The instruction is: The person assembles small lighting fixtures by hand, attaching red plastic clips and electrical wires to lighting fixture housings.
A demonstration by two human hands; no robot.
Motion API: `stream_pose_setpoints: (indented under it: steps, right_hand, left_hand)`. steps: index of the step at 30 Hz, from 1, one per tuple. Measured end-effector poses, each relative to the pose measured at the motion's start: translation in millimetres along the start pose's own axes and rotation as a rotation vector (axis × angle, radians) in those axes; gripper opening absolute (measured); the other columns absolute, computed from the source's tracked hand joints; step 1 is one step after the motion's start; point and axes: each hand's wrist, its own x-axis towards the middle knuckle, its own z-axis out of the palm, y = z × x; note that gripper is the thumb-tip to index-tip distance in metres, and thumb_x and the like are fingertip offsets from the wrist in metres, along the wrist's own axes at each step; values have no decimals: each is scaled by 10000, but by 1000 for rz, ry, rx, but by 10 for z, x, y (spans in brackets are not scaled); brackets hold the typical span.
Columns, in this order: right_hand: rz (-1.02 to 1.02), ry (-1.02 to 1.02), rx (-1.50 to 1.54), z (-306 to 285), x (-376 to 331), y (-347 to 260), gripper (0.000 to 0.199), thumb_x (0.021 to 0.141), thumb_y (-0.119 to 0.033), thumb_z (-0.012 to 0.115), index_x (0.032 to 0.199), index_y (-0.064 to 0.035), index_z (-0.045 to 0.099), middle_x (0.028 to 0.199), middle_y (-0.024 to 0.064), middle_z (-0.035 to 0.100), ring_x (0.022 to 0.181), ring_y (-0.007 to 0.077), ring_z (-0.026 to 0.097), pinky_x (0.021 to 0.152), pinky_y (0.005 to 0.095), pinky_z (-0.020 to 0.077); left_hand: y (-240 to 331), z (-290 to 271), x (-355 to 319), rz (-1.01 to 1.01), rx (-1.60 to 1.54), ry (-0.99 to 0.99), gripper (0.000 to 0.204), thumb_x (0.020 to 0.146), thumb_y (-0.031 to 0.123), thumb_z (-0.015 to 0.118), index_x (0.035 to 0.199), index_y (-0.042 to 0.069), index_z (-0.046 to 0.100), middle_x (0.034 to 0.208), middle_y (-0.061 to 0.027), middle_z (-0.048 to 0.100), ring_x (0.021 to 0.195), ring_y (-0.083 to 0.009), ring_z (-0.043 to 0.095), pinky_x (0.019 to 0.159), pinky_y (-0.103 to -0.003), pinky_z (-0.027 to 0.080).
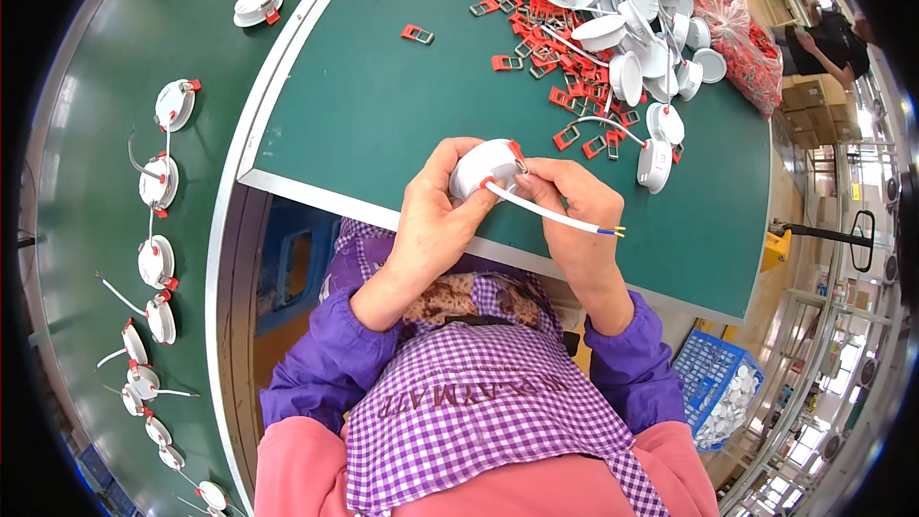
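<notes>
Over the near edge of the green table I hold a round white downlight housing [481,165] with a white cable [550,212] running out to the right and bare coloured wire ends. My left hand [436,206] is closed round its left side. At its right rim, my right hand [574,206] pinches a red-tipped metal spring clip [518,157] against the housing. Beyond my hands lie many loose red spring clips [565,96], partly under a heap of white downlight housings [627,29]. One housing with a cable [655,166] stands apart nearer to me.
Left of a metal rail [251,134], a green belt [105,182] carries a row of downlights [157,261] with clips and cables. A clear bag of red clips [742,53] sits at the table's far right. Below right is a blue crate [704,373] of white parts. Another person [831,46] is at far right.
</notes>
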Motion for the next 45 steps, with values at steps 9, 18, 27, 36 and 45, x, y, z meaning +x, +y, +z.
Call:
stream_pose_setpoints:
  steps: [9,18,27,36,45]
  right_hand:
    - [177,-11,162,-15,7,7,110,795,14,684,904,22,668,782,109,673,635,153,646,567,260,501]
    - [208,100,161,-51,-8,115,99,815,29,663,914,31,665,865,118,678,733,178,652,644,268,513]
    - [58,80,-32,59,-24,135,141,832,17,642,971,13,660,895,124,652,731,216,635,629,299,506]
    - [-74,17,-181,58,13,128,177,812,32,620,986,3,633,911,139,620,783,296,617,677,352,503]
    - [-53,-32,-188,29,29,82,227,767,77,606,979,0,631,924,147,634,803,315,624,694,367,503]
  left_hand:
    - [-99,-48,63,-5,48,-131,344,864,28,655,1180,-3,522,1044,-46,613,921,-103,595,760,-245,517]
    - [-119,36,37,-83,-165,-25,321,875,55,666,1160,4,528,1027,-42,616,923,-99,593,766,-236,514]
    - [-104,116,55,-45,-110,23,304,881,53,658,1147,-3,522,1013,-38,613,903,-89,588,754,-231,515]
    - [-152,130,79,-50,-147,48,309,894,42,633,1168,-6,499,1041,-45,599,918,-95,586,756,-237,530]
    - [-195,152,83,-1,-132,51,324,900,27,614,1198,1,489,1063,-49,590,933,-95,581,763,-237,528]
